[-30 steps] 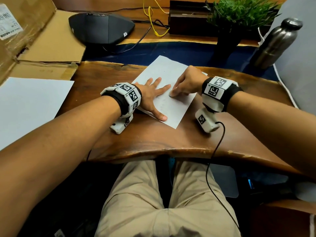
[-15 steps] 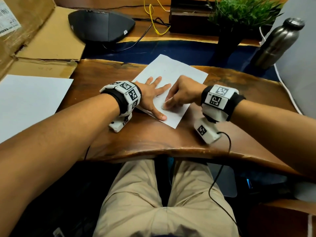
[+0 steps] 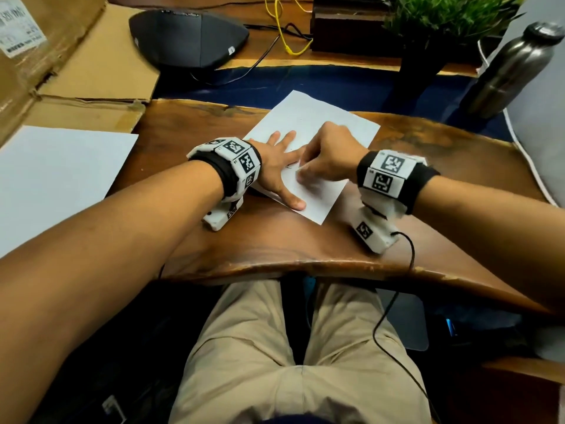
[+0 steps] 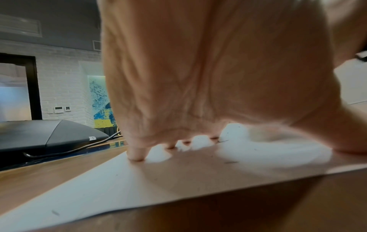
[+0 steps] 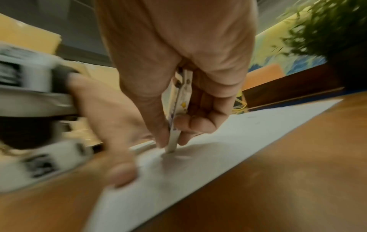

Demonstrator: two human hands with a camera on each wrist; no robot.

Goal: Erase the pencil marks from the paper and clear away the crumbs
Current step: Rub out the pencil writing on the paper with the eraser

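A white sheet of paper [image 3: 318, 123] lies tilted on the brown wooden table [image 3: 275, 240]. My left hand [image 3: 279, 166] rests flat on its left part, fingers spread, thumb near the front edge. Seen from the left wrist, that left hand [image 4: 198, 94] presses the paper [image 4: 119, 185], with small dark crumbs scattered on it. My right hand [image 3: 327, 154] pinches a white eraser [image 5: 179, 109] between thumb and fingers. The eraser's lower end touches the paper [image 5: 238, 133] just right of my left index finger. Faint pencil marks [image 3: 290, 166] show beside the fingertips.
A second white sheet [image 3: 52, 179] and flattened cardboard [image 3: 85, 65] lie at the left. A black conference speaker [image 3: 186, 38] sits at the back, with a potted plant [image 3: 434, 22] and a steel bottle [image 3: 504, 68] at the back right. A cable [image 3: 394, 301] hangs off the table's front edge.
My right hand has slid left and toward me across the paper with the eraser, closing in on my left index finger. The left hand has stayed pressed on the sheet.
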